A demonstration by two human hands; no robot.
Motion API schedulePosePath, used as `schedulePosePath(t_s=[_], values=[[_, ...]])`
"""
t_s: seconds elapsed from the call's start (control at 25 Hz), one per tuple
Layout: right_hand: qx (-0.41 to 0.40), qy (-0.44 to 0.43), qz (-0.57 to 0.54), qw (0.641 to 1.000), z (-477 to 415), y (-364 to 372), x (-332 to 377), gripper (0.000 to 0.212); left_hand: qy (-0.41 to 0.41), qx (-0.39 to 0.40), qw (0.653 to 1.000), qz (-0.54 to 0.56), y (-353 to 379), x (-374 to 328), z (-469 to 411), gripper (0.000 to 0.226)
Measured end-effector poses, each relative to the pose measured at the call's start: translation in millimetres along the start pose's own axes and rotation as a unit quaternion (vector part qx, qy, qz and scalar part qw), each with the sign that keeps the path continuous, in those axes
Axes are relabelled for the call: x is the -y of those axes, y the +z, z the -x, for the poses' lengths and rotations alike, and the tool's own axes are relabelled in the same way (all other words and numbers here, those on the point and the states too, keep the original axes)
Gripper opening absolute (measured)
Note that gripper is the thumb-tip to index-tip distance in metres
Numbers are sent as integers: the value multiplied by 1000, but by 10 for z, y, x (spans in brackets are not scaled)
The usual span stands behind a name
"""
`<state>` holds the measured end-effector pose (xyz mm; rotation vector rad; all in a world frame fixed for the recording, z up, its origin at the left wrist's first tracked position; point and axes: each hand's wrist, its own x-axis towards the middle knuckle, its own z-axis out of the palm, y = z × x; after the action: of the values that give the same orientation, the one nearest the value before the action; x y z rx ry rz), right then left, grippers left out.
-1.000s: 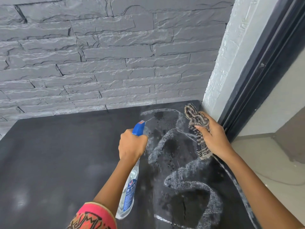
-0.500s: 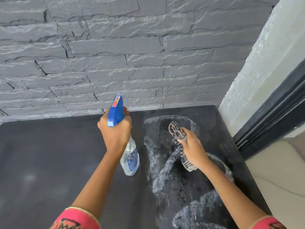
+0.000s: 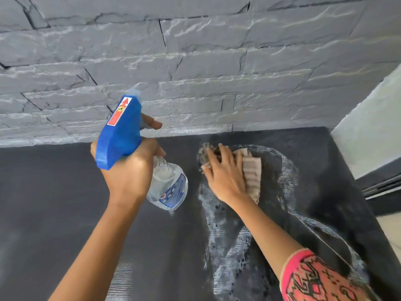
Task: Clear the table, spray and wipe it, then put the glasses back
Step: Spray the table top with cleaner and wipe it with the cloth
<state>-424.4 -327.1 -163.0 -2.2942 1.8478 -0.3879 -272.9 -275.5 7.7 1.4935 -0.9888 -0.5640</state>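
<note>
My left hand [image 3: 132,170] grips a clear spray bottle [image 3: 169,187] with a blue trigger head [image 3: 119,135], held above the black table [image 3: 54,203], one finger out on the trigger. My right hand [image 3: 223,174] lies flat on a striped cloth [image 3: 252,173], pressing it onto the far right part of the tabletop. Whitish wet streaks [image 3: 219,246] curve across the table around and below the cloth. No glasses are in view.
A grey stone-brick wall [image 3: 195,72] runs along the table's far edge. A white wall corner [image 3: 368,118] and a dark door frame [image 3: 382,183] stand at the right. The table's right edge drops to a pale floor [image 3: 390,227].
The bottle has come up and toward the camera in my left hand. My right hand has gone from clutching the bunched cloth to pressing it flat on the table, farther toward the wall.
</note>
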Motion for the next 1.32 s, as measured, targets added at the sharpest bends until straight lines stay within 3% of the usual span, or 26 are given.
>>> schedulePosePath(t_s=[0.08,0.16,0.32,0.48,0.68,0.92,1.04,1.2,1.32], values=[[11,-112,9,994,230,-26,59,52,2,1,1000,5,14,28,-23,10],[25,-156,41,987,538,-89,-102,53,17,17,1000,7,65,35,-57,6],[-1,-19,67,998,273,-157,-680,57,44,23,999,-11,132,44,-72,9],[4,59,51,997,-502,-57,-359,48,55,19,998,-5,134,66,-65,11],[49,-127,44,990,-554,142,165,48,76,8,997,-18,163,71,-62,9],[76,-176,21,981,-603,96,164,52,65,-1,998,-7,142,74,-71,11],[-5,-93,42,995,-344,-84,-513,59,61,1,998,3,132,85,-75,11],[22,97,83,992,-281,-341,-1204,55,76,4,997,-3,152,76,-66,13],[26,85,66,994,-197,-272,-923,54,74,4,997,-7,154,75,-53,14]])
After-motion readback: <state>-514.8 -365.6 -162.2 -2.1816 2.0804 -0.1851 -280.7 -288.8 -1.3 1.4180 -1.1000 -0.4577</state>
